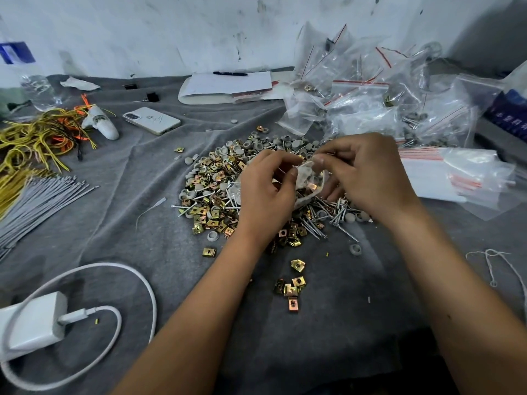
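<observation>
Clear plastic is what I have hold of: a small bag (pixel 309 181), pinched at its mouth by both hands over the middle of the surface (pixel 142 223). My left hand (pixel 265 192) grips the near-left rim between thumb and curled fingers. My right hand (pixel 368 172) pinches the far rim, thumb and forefinger closed tight on the film. Neither hand is spread and neither holds anything else that I can see.

The bag hangs between them, its bottom sagging onto the pile (pixel 216 192) of loose hardware. At least one brass clip (pixel 312 186) shows through the film. What else is inside I cannot tell.

I judge this to be the packing step, with the mouth being worked, though whether it is being spread for more parts or pressed shut I cannot tell. If it is still being filled, one hand must let go to pick from the pile while the other keeps the mouth wide and upright. If it is full, both thumbs should run along the strip without tipping the bag.

Round the bag lie nails (pixel 316 226), grey caps (pixel 285 142) and a few stray clips (pixel 293 286) nearer me. Filled bags (pixel 370 109) are heaped at the far right, and flat empty ones (pixel 456 178) lie beside my right wrist. A phone (pixel 152 120) and a charger (pixel 34 320) sit well apart on the left.
</observation>
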Motion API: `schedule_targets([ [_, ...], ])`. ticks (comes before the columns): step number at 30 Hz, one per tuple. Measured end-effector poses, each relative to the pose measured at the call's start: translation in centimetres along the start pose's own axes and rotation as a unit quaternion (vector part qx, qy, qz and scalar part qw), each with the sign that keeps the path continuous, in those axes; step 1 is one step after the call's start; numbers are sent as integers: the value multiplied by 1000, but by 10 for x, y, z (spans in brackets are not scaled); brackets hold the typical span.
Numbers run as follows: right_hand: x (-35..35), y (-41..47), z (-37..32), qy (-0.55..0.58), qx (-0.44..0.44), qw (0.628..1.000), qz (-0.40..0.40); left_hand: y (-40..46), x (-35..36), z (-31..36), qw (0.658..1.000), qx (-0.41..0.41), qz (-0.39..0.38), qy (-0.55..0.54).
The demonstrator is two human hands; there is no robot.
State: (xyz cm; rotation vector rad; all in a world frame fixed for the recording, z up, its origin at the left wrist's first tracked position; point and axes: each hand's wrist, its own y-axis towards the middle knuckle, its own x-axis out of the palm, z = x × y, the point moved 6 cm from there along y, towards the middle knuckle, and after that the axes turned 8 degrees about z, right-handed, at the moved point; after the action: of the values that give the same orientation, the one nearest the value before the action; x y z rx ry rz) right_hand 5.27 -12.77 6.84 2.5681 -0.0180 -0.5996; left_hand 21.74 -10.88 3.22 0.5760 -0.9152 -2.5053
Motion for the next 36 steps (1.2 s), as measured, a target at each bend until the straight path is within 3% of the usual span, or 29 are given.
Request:
schedule_targets([
  [4,-9,4,-7,-55,-51,997,16,-1,2,0,1000,-2,-15,-6],
  [9,5,3,0,-174,-32,979,-102,-2,4,-4,999,-25,-30,0],
  [11,10,0,0,-173,-18,976,-134,-1,2,-6,999,-49,-16,-4],
  [24,-3,2,-9,-143,-48,988,-24,2,-10,-11,993,-101,46,-23],
  [26,-1,1,2,-218,-16,969,-112,2,-11,-13,992,-108,57,-23],
  [29,17,-15,22,-330,54,899,-283,2,-11,-14,992,-110,58,-24],
  [33,33,-23,24,-336,108,888,-294,2,-10,-14,993,-104,58,-19],
  [36,41,-23,20,-373,98,877,-288,2,-10,-14,993,-102,61,-23],
])
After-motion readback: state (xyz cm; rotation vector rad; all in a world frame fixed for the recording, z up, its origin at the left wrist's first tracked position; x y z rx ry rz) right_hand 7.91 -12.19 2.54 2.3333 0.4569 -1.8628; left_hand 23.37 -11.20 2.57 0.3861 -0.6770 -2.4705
